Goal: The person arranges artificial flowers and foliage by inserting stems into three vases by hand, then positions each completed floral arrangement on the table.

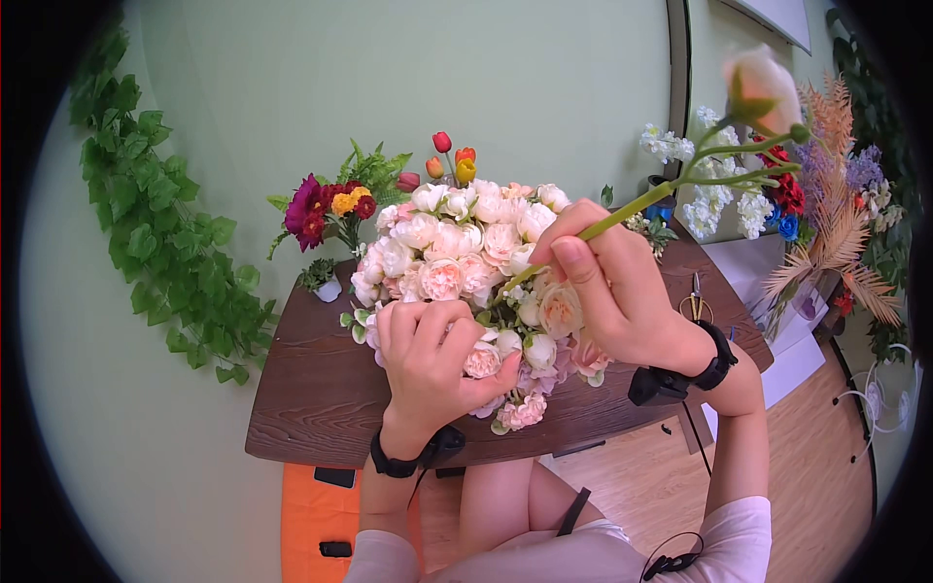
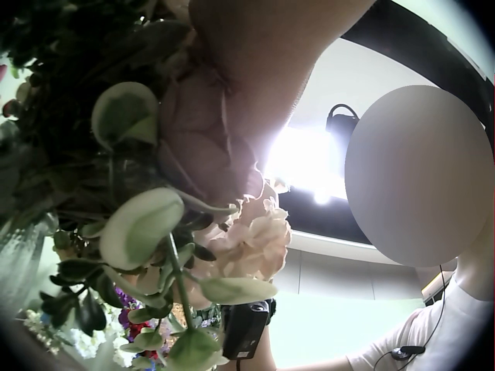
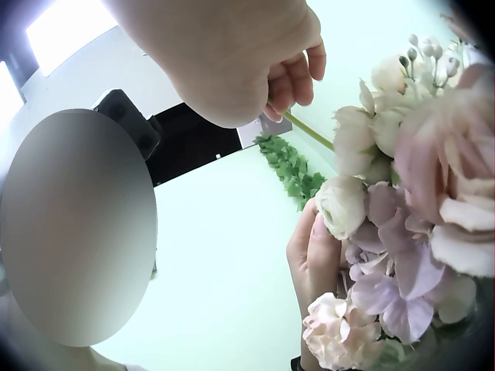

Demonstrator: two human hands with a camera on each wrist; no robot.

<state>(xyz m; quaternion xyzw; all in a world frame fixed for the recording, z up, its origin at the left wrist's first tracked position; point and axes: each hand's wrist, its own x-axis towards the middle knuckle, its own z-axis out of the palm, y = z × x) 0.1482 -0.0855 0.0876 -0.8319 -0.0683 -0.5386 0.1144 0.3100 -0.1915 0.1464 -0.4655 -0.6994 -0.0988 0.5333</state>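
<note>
A dense bouquet of white, blush and pink artificial flowers (image 1: pixel 442 279) stands on the dark wooden table. My right hand (image 1: pixel 619 291) pinches the green stem (image 1: pixel 637 206) of a single flower between thumb and fingers. The pale bud (image 1: pixel 763 97) on that stem points up to the right, while the stem's other end slants in among the blooms, its tip hidden there. At the bouquet's front my left hand (image 1: pixel 428 361) curls its fingers into the flowers, with the thumb across a pink bloom (image 1: pixel 483 360). The right wrist view shows left fingers against a white bloom (image 3: pixel 342 207).
Scissors (image 1: pixel 696 298) lie at the table's right side. Red and purple flowers (image 1: pixel 321 209), a small potted plant (image 1: pixel 321 279) and tulips (image 1: pixel 455 155) stand behind and left. Taller flowers and dried fronds (image 1: pixel 826 233) rise at right. Green ivy (image 1: pixel 155 223) hangs on the wall.
</note>
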